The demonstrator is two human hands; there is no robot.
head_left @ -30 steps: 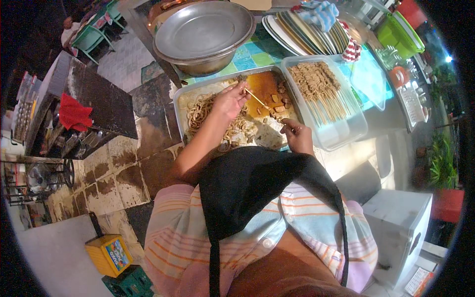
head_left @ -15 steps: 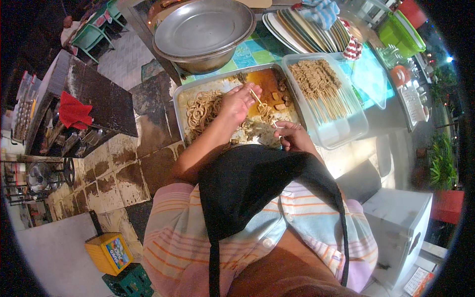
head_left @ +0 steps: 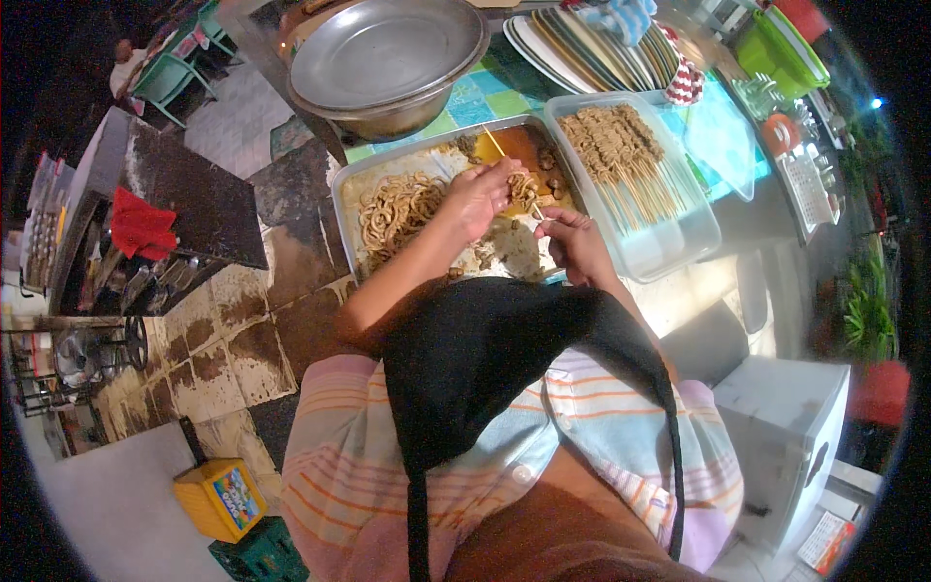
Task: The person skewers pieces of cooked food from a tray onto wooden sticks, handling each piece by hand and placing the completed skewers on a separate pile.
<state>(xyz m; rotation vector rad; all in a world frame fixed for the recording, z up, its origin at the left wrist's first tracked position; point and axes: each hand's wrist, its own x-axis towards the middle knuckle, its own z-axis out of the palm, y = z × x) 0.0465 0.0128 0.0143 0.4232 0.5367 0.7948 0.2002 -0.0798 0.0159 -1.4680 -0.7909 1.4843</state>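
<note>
Over a metal tray (head_left: 341, 218), my left hand (head_left: 473, 202) is closed, its fingers pinching a bamboo skewer by the bunched brown meat strip (head_left: 525, 187) threaded on it. The skewer's bare end (head_left: 493, 141) sticks out past those fingers, toward the far side of the tray. My right hand (head_left: 579, 244) pinches the skewer's near end, close below the meat. A pile of cooked, curled strips that look like intestines (head_left: 396, 211) lies in the tray's left part, beside my left wrist. Brown oily sauce (head_left: 519, 143) and small dark chunks lie at its far right.
Right of the tray, a clear plastic container (head_left: 669, 250) holds several filled skewers (head_left: 611, 145) in a row. A large metal pot with a lid (head_left: 388, 53) stands behind the tray. Stacked plates (head_left: 582, 53) stand at the back right. A dark counter with a red cloth (head_left: 144, 223) is at left.
My left fingers have moved down the skewer onto the meat, and the bare end now points farther away. My right hand has risen slightly, still pinching the near end. The view has shifted slightly.
</note>
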